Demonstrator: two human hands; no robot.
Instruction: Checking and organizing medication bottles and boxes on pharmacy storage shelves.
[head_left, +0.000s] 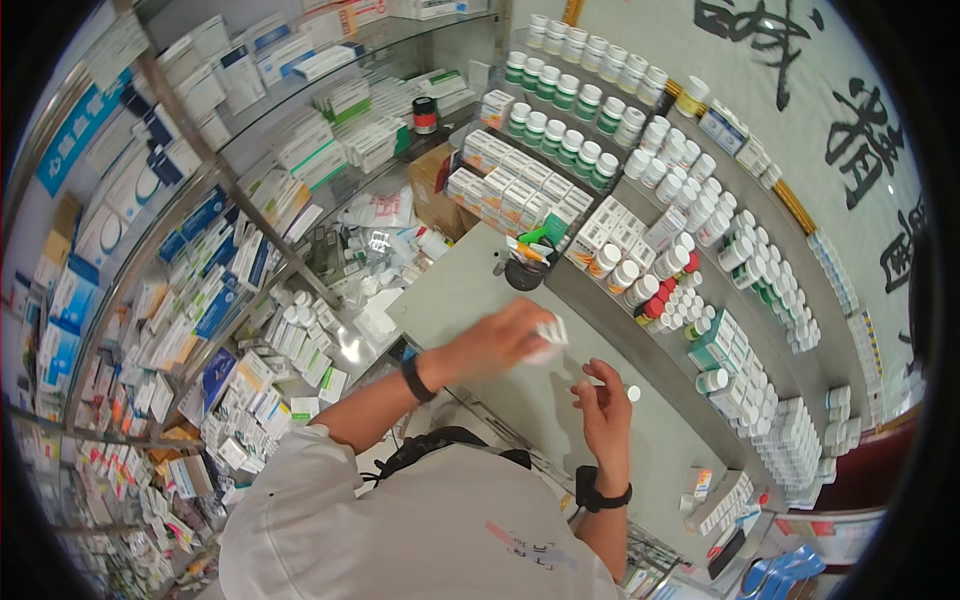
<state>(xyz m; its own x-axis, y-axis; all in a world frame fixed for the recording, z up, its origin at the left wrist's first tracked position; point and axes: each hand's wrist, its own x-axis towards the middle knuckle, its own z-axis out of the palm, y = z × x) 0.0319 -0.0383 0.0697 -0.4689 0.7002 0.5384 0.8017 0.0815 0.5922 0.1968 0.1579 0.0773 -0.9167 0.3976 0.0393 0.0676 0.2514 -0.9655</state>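
My left hand (502, 334) is over the grey counter (480, 277), its fingers closed on a small white item (549, 341), blurred by motion; I cannot tell whether it is a box or a bottle. To its right, my right hand (604, 405) hovers with its fingers apart and curled, holding nothing that I can see. A round white cap or small bottle (634, 393) shows just beside the right fingers, partly hidden by them. Each wrist wears a black band.
A black pen cup (524, 271) stands at the counter's back. Tiered shelves behind hold white bottles (606, 261) and medicine boxes (517, 196). Glass shelves (315, 79) with cartons are on the left. A small carton row (721, 504) and a black phone-like object (727, 553) lie at the right end.
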